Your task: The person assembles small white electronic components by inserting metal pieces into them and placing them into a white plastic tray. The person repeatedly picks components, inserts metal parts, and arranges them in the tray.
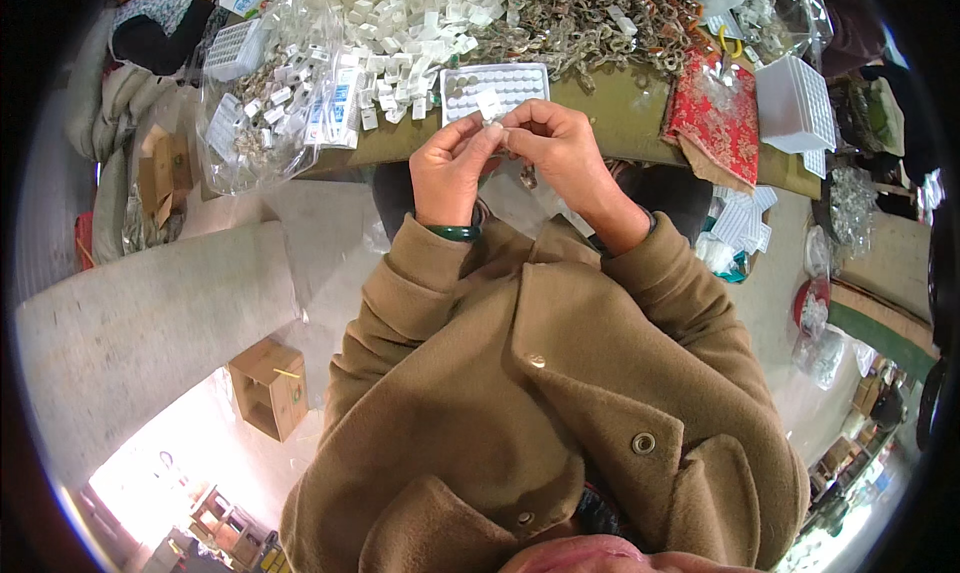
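Observation:
Before my chest, both hands meet at the fingertips over the table's near edge. My left hand [448, 173] is closed, pinching a small white plastic card [488, 105] that stands up above the fingertips. My right hand [568, 155] is closed too, its thumb and forefinger against the left fingertips. A small dull metallic chain-like piece [528, 177] hangs below the right fingers; its upper end is hidden. Just behind the hands lies a white tray [543, 81] with rows of round hollows, some holding grey discs.
A heap of small white plastic pieces [415, 33] covers the table's back; a tangle of chain-like pieces [590, 33] lies right of it. A clear bag [255, 163] sits left. Red patterned cloth [710, 113] and stacked white trays [795, 103] lie right. Another person's arm [165, 38] shows far left.

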Motion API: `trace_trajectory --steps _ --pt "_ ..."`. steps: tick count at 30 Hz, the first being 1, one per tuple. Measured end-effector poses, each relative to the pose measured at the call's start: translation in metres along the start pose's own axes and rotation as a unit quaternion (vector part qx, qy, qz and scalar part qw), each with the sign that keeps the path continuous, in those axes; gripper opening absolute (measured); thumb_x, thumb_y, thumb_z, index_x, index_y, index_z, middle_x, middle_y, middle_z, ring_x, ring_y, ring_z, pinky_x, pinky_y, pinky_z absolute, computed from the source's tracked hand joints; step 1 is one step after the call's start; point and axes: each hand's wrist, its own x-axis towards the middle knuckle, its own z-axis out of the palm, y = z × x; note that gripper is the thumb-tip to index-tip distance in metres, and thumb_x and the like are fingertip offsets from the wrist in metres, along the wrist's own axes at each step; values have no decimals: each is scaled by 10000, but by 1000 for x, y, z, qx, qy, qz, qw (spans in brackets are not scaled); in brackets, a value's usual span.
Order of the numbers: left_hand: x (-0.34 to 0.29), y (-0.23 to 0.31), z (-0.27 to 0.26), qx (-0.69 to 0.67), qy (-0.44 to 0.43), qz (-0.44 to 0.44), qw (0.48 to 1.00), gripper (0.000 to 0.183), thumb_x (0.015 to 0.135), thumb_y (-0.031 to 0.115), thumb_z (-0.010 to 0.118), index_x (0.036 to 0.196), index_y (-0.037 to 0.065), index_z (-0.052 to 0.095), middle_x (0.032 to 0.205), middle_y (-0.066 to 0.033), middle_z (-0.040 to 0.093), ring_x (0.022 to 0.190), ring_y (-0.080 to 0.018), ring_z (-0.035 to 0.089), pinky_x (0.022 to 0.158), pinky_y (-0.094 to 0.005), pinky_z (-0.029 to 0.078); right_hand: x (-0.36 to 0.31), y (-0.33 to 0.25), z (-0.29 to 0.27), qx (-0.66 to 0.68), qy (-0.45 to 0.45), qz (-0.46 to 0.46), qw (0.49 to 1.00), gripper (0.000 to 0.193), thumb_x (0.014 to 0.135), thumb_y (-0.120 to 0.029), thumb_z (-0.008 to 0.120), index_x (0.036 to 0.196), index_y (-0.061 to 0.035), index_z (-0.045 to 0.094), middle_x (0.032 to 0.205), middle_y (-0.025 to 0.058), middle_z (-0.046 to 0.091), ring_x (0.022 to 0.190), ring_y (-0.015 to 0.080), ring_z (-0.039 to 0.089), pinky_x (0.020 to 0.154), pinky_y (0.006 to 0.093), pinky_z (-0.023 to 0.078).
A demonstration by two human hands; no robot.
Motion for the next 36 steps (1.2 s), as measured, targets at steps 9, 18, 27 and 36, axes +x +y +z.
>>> trace_trajectory --steps 9,18,27,36 --pt "-4 9 -8 9 48 -17 999 245 894 150 668 1072 -17 678 908 -49 711 723 -83 652 550 -181 442 -3 -7 1 32 -17 -24 999 162 851 -32 593 1012 -46 605 827 -42 554 718 30 464 616 196 361" --pt "1 33 -30 -274 30 -163 947 271 939 159 608 1180 35 607 1151 -130 659 617 20 534 463 -122 382 1 10 0 47 -11 -70 996 115 896 -1 563 1007 -32 563 849 -31 545 755 33 485 652 200 398" --pt "1 25 -24 -232 26 -108 966 173 952 186 596 1082 72 600 1121 -130 671 633 -4 546 478 -141 409 -3 2 4 105 -101 82 986 186 956 -181 601 1055 -26 627 810 8 617 651 54 538 568 210 426" --pt "0 7 1 -207 -130 -29 969 338 996 234 530 1240 1 514 973 -54 651 586 -28 447 484 -178 380 -25 -7 -27 151 -204 93 963 228 966 -205 569 841 -39 662 679 4 617 536 56 517 496 211 415"
